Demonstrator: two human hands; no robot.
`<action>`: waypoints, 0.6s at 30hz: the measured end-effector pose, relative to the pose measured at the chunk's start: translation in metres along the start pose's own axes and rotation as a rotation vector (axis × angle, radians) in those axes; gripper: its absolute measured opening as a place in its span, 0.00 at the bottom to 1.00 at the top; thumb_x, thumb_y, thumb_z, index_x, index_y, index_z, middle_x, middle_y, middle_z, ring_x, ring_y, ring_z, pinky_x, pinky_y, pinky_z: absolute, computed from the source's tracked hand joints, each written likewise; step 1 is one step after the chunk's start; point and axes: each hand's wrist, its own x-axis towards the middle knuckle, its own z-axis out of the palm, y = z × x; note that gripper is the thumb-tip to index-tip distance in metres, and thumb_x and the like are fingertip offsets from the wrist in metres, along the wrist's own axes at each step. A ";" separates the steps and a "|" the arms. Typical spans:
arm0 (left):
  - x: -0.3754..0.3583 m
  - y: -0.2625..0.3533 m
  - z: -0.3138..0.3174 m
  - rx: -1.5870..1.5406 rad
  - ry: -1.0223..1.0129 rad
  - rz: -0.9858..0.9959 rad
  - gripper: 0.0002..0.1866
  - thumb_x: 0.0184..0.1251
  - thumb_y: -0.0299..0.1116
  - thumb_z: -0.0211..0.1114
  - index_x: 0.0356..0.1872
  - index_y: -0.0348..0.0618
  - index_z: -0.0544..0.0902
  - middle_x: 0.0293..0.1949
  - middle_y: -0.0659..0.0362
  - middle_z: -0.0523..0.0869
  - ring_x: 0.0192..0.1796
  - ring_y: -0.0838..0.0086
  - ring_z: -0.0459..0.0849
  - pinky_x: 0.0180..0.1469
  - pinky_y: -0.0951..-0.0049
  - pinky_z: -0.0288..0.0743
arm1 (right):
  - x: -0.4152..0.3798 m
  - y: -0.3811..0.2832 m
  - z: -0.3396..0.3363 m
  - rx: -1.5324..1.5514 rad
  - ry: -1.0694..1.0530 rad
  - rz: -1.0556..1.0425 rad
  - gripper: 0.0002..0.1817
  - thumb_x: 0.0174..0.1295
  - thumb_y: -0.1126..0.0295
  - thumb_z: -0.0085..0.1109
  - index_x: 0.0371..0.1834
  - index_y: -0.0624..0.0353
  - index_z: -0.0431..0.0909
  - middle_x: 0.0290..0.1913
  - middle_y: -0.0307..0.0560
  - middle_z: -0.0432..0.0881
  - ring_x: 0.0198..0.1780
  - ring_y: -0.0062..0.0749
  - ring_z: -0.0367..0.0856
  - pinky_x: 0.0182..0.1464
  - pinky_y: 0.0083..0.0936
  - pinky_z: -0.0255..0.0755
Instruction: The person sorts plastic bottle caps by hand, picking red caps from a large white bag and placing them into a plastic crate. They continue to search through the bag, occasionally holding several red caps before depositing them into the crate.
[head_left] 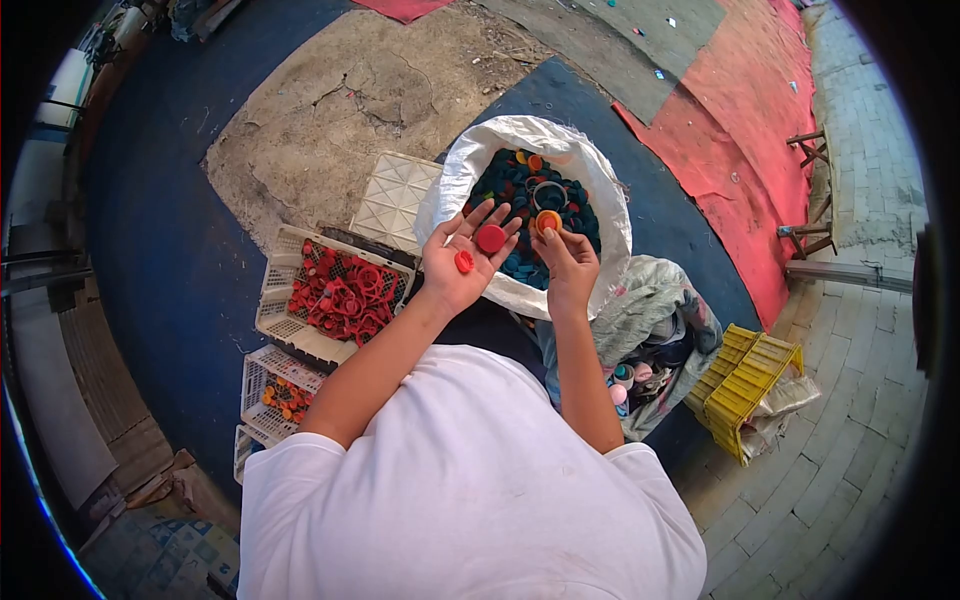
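My left hand is palm up with its fingers apart, holding a large red plastic cap on the fingers. A smaller red cap piece lies on the palm. Between the thumb and fingers of my right hand is an orange-yellow cap, pinched over the sack. Both hands are above a white woven sack, its rim rolled open. Inside it are many dark green caps with some orange and red ones, plus a pale ring.
At left, a white crate holds red caps and rings; another crate holds orange ones. A pale crate stands behind. At right are a grey cloth sack with mixed items, a yellow crate and wooden stools.
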 end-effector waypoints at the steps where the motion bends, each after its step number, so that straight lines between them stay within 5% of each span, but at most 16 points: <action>1: -0.001 0.001 0.000 0.001 -0.001 0.001 0.28 0.75 0.42 0.52 0.70 0.38 0.71 0.72 0.45 0.73 0.76 0.48 0.68 0.78 0.49 0.63 | 0.004 0.003 -0.004 -0.004 0.022 -0.012 0.08 0.65 0.79 0.70 0.42 0.68 0.80 0.48 0.55 0.88 0.45 0.33 0.91 0.51 0.26 0.87; 5: -0.011 0.003 0.005 0.005 -0.022 -0.009 0.28 0.75 0.41 0.53 0.71 0.38 0.70 0.73 0.45 0.72 0.77 0.47 0.67 0.79 0.48 0.62 | 0.036 0.024 -0.040 -0.330 0.122 -0.250 0.08 0.62 0.77 0.73 0.40 0.66 0.82 0.48 0.52 0.88 0.43 0.25 0.90 0.46 0.18 0.82; 8: -0.016 0.008 0.003 -0.023 -0.048 -0.004 0.29 0.75 0.42 0.53 0.72 0.38 0.69 0.74 0.44 0.69 0.78 0.47 0.65 0.80 0.48 0.60 | 0.055 0.027 -0.062 -0.627 0.231 -0.198 0.09 0.59 0.75 0.75 0.38 0.66 0.84 0.47 0.48 0.89 0.42 0.21 0.90 0.42 0.18 0.81; 13: -0.020 0.017 0.004 -0.053 -0.023 0.027 0.30 0.75 0.42 0.53 0.73 0.39 0.68 0.76 0.43 0.68 0.79 0.46 0.63 0.81 0.47 0.58 | 0.078 0.034 -0.073 -1.201 0.211 -0.484 0.11 0.50 0.73 0.73 0.36 0.65 0.84 0.38 0.55 0.86 0.42 0.54 0.85 0.49 0.42 0.78; 18: -0.022 0.018 0.003 -0.037 -0.019 0.029 0.30 0.75 0.43 0.53 0.73 0.39 0.68 0.76 0.44 0.67 0.79 0.47 0.62 0.81 0.48 0.58 | 0.100 0.058 -0.085 -1.413 0.134 -0.456 0.12 0.52 0.69 0.74 0.35 0.63 0.84 0.40 0.55 0.87 0.43 0.54 0.86 0.48 0.44 0.78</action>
